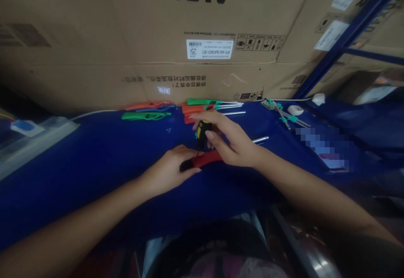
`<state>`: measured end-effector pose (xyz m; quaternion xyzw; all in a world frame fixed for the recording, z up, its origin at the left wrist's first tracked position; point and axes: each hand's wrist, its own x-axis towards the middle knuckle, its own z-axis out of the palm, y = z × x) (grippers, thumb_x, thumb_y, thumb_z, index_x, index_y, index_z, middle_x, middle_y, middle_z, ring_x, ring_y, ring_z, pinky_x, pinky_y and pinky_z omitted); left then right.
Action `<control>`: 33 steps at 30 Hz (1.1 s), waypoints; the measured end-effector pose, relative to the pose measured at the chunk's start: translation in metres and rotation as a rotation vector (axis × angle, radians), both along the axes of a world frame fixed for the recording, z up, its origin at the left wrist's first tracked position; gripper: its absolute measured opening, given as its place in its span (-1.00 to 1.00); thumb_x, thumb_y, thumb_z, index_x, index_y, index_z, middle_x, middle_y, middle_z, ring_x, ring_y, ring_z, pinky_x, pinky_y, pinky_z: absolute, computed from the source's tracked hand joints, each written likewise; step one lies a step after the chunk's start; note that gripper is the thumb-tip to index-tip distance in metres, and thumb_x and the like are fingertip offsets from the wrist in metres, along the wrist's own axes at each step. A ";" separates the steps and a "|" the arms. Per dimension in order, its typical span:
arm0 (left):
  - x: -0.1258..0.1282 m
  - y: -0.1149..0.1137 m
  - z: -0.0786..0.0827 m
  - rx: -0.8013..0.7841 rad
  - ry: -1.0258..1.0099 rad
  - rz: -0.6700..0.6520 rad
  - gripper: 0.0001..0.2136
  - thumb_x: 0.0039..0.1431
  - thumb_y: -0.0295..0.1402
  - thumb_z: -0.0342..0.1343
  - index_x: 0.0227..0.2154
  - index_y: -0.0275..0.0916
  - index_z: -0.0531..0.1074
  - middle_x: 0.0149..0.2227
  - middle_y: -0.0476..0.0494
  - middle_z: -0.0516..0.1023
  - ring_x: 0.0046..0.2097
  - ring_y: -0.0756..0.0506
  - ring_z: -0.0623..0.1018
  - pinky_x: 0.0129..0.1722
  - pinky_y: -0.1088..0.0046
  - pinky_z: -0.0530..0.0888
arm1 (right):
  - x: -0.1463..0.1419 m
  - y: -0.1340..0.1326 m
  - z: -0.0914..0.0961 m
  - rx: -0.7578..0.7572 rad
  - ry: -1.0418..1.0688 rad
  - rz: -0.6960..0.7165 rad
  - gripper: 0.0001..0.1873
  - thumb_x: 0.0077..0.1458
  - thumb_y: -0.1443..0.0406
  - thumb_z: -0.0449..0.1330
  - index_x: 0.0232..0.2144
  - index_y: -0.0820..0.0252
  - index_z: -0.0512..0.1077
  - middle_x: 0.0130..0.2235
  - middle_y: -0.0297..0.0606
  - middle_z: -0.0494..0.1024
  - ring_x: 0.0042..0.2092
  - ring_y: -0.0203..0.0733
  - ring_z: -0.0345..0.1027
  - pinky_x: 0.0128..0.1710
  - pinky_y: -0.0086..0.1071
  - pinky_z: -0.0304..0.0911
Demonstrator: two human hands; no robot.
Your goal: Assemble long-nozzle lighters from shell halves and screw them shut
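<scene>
My left hand is closed around the dark end of a red stick lighter, just above the blue table. The lighter's metal tube sticks out to the right, beyond my right wrist. In my right hand, a short black-and-yellow screwdriver is gripped between thumb and fingers. It points down at the red body; whether its tip touches is too blurred to tell. Behind the hands lie red lighters with metal tubes and a green lighter, partly hidden by my right fingers.
Green and red handle shells lie at the back left. Several metal tubes with teal parts, a white roll and a phone are on the right. A large carton stands behind; a plastic bag lies left.
</scene>
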<state>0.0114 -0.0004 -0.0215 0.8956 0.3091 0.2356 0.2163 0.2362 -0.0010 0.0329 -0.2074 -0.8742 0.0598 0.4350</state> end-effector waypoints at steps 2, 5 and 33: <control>0.000 0.000 0.000 0.003 -0.003 0.005 -0.69 0.20 -0.37 0.30 0.01 -0.23 0.54 -0.06 -0.17 0.63 -0.02 -0.18 0.60 0.06 0.23 0.52 | 0.000 0.001 0.000 0.039 0.058 -0.029 -0.69 0.36 0.27 0.10 0.11 0.15 0.36 0.01 -0.15 0.57 -0.06 -0.17 0.51 -0.04 -0.24 0.48; 0.000 0.000 0.000 -0.004 -0.010 0.012 -0.69 0.19 -0.38 0.30 0.01 -0.21 0.54 -0.06 -0.16 0.63 -0.01 -0.18 0.59 0.06 0.23 0.52 | 0.000 0.000 0.000 0.198 0.097 -0.132 -0.70 0.23 0.16 0.29 -0.03 0.14 0.44 -0.15 -0.21 0.62 -0.16 -0.17 0.54 -0.15 -0.30 0.50; 0.001 0.000 0.001 0.006 -0.009 -0.006 -0.70 0.20 -0.40 0.29 0.00 -0.17 0.54 -0.13 -0.11 0.64 -0.11 -0.13 0.60 -0.01 0.30 0.54 | -0.001 -0.004 0.003 0.062 0.027 -0.053 -0.57 0.39 0.36 -0.03 0.25 0.19 0.28 0.10 -0.08 0.51 0.15 -0.11 0.40 0.13 -0.14 0.40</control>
